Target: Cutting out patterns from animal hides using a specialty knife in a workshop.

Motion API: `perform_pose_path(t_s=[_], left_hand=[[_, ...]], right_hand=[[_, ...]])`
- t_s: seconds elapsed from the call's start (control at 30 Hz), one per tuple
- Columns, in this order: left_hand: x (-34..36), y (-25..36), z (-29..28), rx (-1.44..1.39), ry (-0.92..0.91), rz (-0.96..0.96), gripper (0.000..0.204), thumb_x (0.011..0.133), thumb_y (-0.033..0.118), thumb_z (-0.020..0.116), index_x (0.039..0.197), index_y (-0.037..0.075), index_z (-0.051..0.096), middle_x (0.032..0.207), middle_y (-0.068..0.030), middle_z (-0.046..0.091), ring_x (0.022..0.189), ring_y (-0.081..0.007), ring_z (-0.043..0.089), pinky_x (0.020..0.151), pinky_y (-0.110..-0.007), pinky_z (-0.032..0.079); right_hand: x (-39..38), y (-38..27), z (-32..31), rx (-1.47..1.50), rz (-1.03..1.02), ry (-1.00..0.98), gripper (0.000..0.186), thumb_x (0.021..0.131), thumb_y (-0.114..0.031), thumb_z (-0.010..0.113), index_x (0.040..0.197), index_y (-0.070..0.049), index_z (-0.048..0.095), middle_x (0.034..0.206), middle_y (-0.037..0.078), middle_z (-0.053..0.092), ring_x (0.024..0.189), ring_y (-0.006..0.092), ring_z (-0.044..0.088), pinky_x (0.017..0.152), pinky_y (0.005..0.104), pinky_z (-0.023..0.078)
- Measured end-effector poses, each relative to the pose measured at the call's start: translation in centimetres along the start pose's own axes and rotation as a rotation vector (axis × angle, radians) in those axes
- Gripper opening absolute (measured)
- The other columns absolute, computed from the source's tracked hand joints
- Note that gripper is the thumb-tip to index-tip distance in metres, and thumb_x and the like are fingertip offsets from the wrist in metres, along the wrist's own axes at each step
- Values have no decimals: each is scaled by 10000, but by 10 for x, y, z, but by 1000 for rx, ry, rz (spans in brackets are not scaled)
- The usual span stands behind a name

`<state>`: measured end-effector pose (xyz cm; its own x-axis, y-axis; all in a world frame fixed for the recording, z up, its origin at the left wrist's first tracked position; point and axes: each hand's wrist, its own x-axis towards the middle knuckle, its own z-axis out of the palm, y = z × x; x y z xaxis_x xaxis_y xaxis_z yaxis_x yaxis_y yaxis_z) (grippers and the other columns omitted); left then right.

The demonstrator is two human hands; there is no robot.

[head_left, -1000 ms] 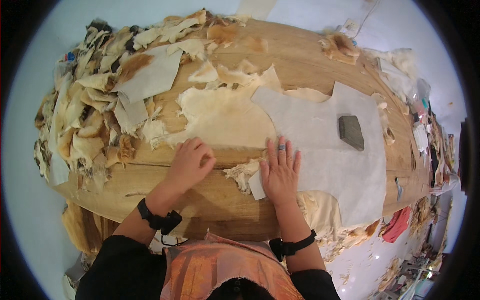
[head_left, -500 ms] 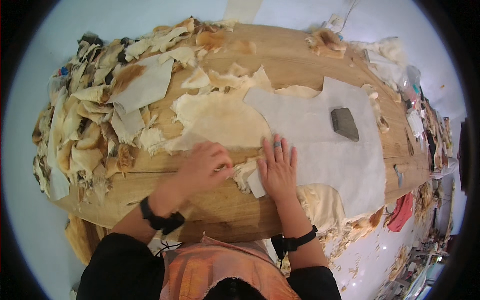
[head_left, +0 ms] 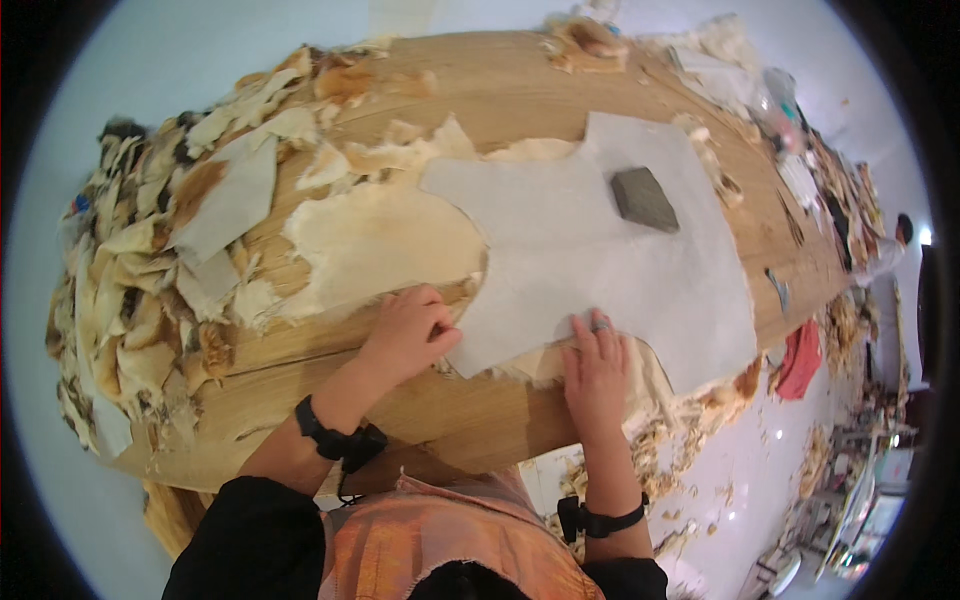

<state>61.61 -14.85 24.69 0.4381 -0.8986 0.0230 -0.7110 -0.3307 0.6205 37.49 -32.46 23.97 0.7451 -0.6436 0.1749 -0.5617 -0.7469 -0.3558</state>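
Observation:
A pale grey pattern sheet [head_left: 540,240] lies over a cream hide [head_left: 370,240] on the wooden table. The hide's left part stays uncovered, and strips of it show beyond the sheet's far and near edges. My left hand [head_left: 412,335] is closed, its fingers curled at the hide's near edge, beside the sheet's near left corner. What those fingers pinch, if anything, is hidden. My right hand [head_left: 598,375] lies with its fingers stretched out over the sheet's near edge, and a ring shows on one finger. A dark grey stone block [head_left: 645,199] rests on the sheet's right part.
Scraps of fur and hide [head_left: 140,290] are heaped along the table's left side. A brown fur piece [head_left: 588,45] lies at the far edge. On the right are a small metal tool [head_left: 777,288], a red cloth [head_left: 799,362] and scraps on the floor. Another person stands far right.
My right hand has shifted right along the sheet's near edge. My left hand has come closer to the sheet's corner, where the bunched hide and turned corner now lie flatter. The view has shifted.

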Motion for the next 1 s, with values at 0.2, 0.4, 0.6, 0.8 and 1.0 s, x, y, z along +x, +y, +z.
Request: perform_pose_path(t_s=[0.2, 0.4, 0.6, 0.8, 1.0], left_hand=[[9, 19, -16, 137, -91, 24, 255, 833, 262, 762, 959, 84, 632, 1062, -93, 584, 1069, -315, 555, 935, -454, 411], [56, 64, 4, 162, -34, 295, 552, 907, 331, 697, 1377, 104, 515, 1415, -123, 504, 1329, -337, 459, 1099, -512, 345], [77, 76, 53, 329, -71, 338, 637, 972, 330, 635, 1530, 118, 411, 1605, -159, 354, 1506, -368, 283, 1230, -540, 207], [107, 89, 44, 293, -268, 106, 642, 996, 365, 599, 1547, 117, 383, 1631, -157, 309, 1526, -359, 241, 1236, -565, 163], [140, 94, 94, 410, 19, -117, 650, 1003, 366, 572, 1570, 122, 368, 1654, -168, 271, 1543, -361, 202, 1235, -595, 76]], right_hand=[[-32, 1, -3, -38, -81, 27, 509, 935, -221, 644, 1424, -114, 554, 1480, 128, 528, 1419, 318, 441, 1213, 522, 266], [-48, 10, -27, 94, -172, -12, 547, 892, -159, 702, 1413, -94, 549, 1417, 101, 571, 1375, 292, 486, 1199, 510, 301], [-20, 94, -54, 74, -141, 53, 336, 936, -172, 678, 1264, -100, 672, 1257, 133, 660, 1201, 338, 594, 1083, 459, 422], [46, 191, -104, 246, -88, 18, 181, 950, -153, 668, 1095, -63, 729, 971, 129, 712, 916, 329, 660, 863, 421, 500], [138, 272, -110, 122, -185, 70, 300, 913, -164, 691, 1204, -94, 666, 1139, 138, 668, 1067, 343, 620, 921, 452, 489]])
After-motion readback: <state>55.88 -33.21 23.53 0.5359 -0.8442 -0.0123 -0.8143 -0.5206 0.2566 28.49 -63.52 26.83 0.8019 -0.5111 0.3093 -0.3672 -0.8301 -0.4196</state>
